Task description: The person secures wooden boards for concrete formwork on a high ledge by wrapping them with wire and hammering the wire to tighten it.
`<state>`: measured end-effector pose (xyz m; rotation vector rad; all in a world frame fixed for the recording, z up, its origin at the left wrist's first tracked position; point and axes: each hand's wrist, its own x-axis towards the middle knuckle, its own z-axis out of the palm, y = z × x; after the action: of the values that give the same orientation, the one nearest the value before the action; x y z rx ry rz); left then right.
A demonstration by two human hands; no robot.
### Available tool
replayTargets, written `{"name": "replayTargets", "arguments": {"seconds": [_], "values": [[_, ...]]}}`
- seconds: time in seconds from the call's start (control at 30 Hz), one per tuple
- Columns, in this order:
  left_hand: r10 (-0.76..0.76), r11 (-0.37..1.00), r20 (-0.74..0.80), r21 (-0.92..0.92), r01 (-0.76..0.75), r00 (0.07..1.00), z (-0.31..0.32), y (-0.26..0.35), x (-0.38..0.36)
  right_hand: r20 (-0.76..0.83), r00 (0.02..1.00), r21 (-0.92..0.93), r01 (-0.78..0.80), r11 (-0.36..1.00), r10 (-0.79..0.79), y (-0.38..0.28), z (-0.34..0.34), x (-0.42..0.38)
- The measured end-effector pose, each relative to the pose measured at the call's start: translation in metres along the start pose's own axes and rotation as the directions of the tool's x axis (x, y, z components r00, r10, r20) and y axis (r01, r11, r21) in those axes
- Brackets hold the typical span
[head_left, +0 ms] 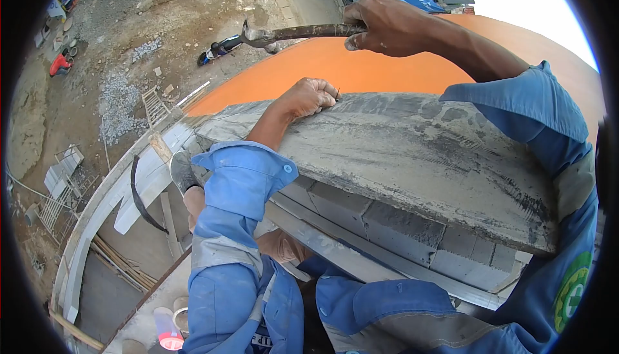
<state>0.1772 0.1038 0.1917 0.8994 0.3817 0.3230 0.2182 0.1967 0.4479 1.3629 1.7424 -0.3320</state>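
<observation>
My right hand (394,26) is wrapped round the handle of a claw hammer (306,31), raised over the far edge of a grey concrete slab (393,141). The hammer head points left, away from the slab. Below it, my left hand (308,98) rests at the slab's far edge, fingers pinched. Between its fingertips a thin dark nail (338,94) stands roughly upright on the slab. The hammer and the nail are apart.
Beyond the slab runs an orange wall surface (387,64). Grey blocks (400,228) lie under the near edge. Down at ground level are a ladder (155,108), gravel (119,106), a parked motorbike (220,49) and a person in red (61,64). A cup (169,331) stands lower left.
</observation>
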Motion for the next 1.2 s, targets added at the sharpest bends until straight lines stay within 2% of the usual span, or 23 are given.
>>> {"name": "replayTargets", "arguments": {"seconds": [0.03, 0.17, 0.23, 0.33, 0.47, 0.53, 0.57, 0.63, 0.67, 0.73, 0.77, 0.8, 0.83, 0.87, 0.93, 0.97, 1.0, 1.03, 1.07, 1.1, 1.13, 1.17, 1.2], "values": [[0.062, 0.998, -0.012, 0.013, -0.062, 0.998, 0.001, -0.002, 0.0, -0.019, 1.0, -0.003, 0.003, 1.0, -0.003, 0.001, 0.001, 0.0], [0.111, 0.993, -0.024, 0.048, -0.11, 0.994, 0.001, -0.005, -0.004, -0.01, 1.0, -0.018, 0.018, 1.0, -0.018, 0.003, 0.001, 0.001], [0.167, 0.963, -0.029, 0.221, -0.157, 0.985, 0.001, 0.0, -0.007, 0.019, 1.0, -0.008, -0.014, 1.0, 0.014, 0.005, 0.001, 0.0], [0.274, 0.909, -0.021, 0.334, -0.252, 0.962, 0.002, -0.001, -0.012, -0.046, 0.999, -0.038, 0.027, 0.999, -0.029, 0.007, 0.003, -0.001], [0.273, 0.86, 0.03, 0.44, -0.258, 0.962, -0.001, 0.009, -0.025, 0.0, 0.999, -0.049, -0.032, 0.998, 0.032, 0.01, 0.003, 0.001], [0.322, 0.756, 0.051, 0.588, -0.289, 0.945, -0.001, 0.008, -0.038, -0.021, 1.0, -0.072, -0.009, 0.997, 0.007, 0.01, 0.005, 0.002], [0.317, 0.757, 0.052, 0.588, -0.285, 0.947, 0.001, 0.011, -0.041, -0.019, 1.0, -0.067, -0.008, 0.998, 0.006, 0.008, 0.006, 0.001], [0.2, 0.761, 0.008, 0.629, -0.161, 0.98, 0.004, 0.021, -0.042, 0.066, 0.996, -0.036, -0.051, 0.998, 0.053, 0.001, -0.003, -0.001], [0.21, 0.756, 0.001, 0.634, -0.163, 0.978, 0.001, 0.021, -0.039, 0.055, 0.997, -0.045, -0.048, 0.998, 0.051, 0.002, -0.002, 0.0], [0.223, 0.846, 0.003, 0.496, -0.195, 0.975, -0.005, 0.018, -0.032, -0.154, 0.978, -0.078, 0.127, 0.989, -0.138, 0.004, 0.006, 0.001], [0.228, 0.843, -0.003, 0.5, -0.196, 0.974, -0.008, 0.016, -0.027, -0.161, 0.977, -0.084, 0.13, 0.988, -0.142, 0.007, 0.006, 0.002], [0.062, 0.95, -0.008, 0.308, -0.056, 0.998, -0.008, 0.019, -0.023, -0.092, 0.992, -0.036, 0.08, 0.996, -0.083, 0.002, 0.002, -0.001], [-0.102, 0.99, 0.024, 0.102, 0.099, 0.995, -0.008, 0.023, -0.018, -0.02, 0.999, 0.006, 0.027, 1.0, -0.026, -0.003, -0.003, -0.002], [-0.096, 0.99, 0.02, 0.102, 0.093, 0.995, -0.008, 0.026, -0.013, -0.072, 0.994, -0.012, 0.081, 0.997, -0.082, -0.001, 0.0, -0.001], [-0.264, 0.936, 0.089, 0.266, 0.232, 0.961, -0.011, 0.034, -0.002, -0.129, 0.982, -0.039, 0.133, 0.99, -0.136, -0.002, 0.003, -0.001], [-0.262, 0.936, 0.086, 0.265, 0.231, 0.961, -0.015, 0.037, 0.004, -0.179, 0.966, -0.055, 0.181, 0.982, -0.188, -0.002, 0.004, 0.0], [-0.363, 0.904, 0.152, 0.296, 0.308, 0.919, -0.021, 0.041, 0.011, -0.067, 0.993, 0.007, 0.095, 0.995, -0.094, 0.001, 0.001, 0.0], [-0.46, 0.864, 0.213, 0.333, 0.378, 0.862, -0.023, 0.043, 0.015, -0.069, 0.993, 0.005, 0.095, 0.996, -0.094, -0.001, 0.0, -0.003], [-0.458, 0.864, 0.208, 0.335, 0.377, 0.864, -0.024, 0.043, 0.017, -0.04, 0.997, 0.004, 0.065, 0.998, -0.065, -0.003, -0.003, -0.004], [-0.429, 0.846, 0.177, 0.422, 0.325, 0.886, -0.026, 0.043, 0.022, -0.014, 0.999, -0.001, 0.036, 0.999, -0.036, 0.0, -0.004, -0.003], [-0.395, 0.818, 0.151, 0.507, 0.272, 0.906, -0.026, 0.043, 0.027, -0.021, 0.999, -0.006, 0.035, 0.999, -0.035, 0.002, -0.005, -0.002], [-0.389, 0.817, 0.148, 0.511, 0.267, 0.909, -0.028, 0.04, 0.031, -0.032, 0.999, 0.003, 0.039, 0.999, -0.039, 0.003, -0.004, -0.002], [-0.313, 0.825, 0.199, 0.541, 0.162, 0.929, -0.029, 0.038, 0.034, -0.041, 0.998, 0.013, 0.043, 0.999, -0.043, 0.007, 0.001, -0.001]]}}
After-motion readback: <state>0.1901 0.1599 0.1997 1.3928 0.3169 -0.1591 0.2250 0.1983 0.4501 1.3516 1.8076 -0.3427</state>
